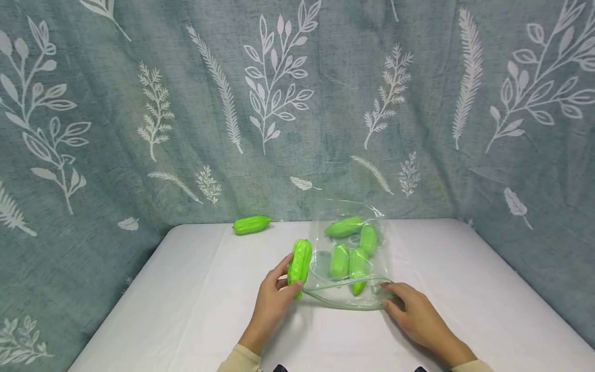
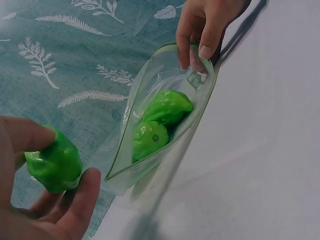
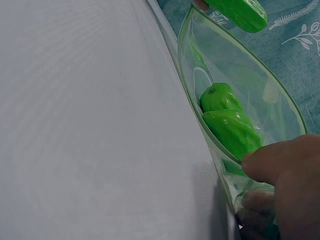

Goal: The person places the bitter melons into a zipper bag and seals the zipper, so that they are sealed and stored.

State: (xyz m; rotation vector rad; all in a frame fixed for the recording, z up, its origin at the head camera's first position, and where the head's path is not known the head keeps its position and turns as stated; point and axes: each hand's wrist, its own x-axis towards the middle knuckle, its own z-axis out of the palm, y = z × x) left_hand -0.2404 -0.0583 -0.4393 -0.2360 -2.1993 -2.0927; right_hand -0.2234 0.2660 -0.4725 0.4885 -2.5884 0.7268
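Note:
My left hand point(image 1: 275, 293) holds a bright green, ribbed, gourd-like vegetable point(image 1: 301, 262) between thumb and fingers, just left of the bag's mouth. The clear plastic bag point(image 1: 323, 248) with a green rim lies on the table, its mouth gaping toward me. Several like green vegetables point(image 1: 339, 261) are inside; one point(image 1: 358, 288) reaches close to the opening. At the mouth's right end, my right hand point(image 1: 413, 312) pinches the rim. In the left wrist view, the held vegetable point(image 2: 56, 162) is apart from the bag point(image 2: 125, 135).
Another green vegetable point(image 1: 251, 225) lies at the table's back edge, left of the bag. The table point(image 1: 209, 310) has a white cover. Behind it hangs a teal curtain point(image 1: 325, 129) with white leaf prints, close to the back edge.

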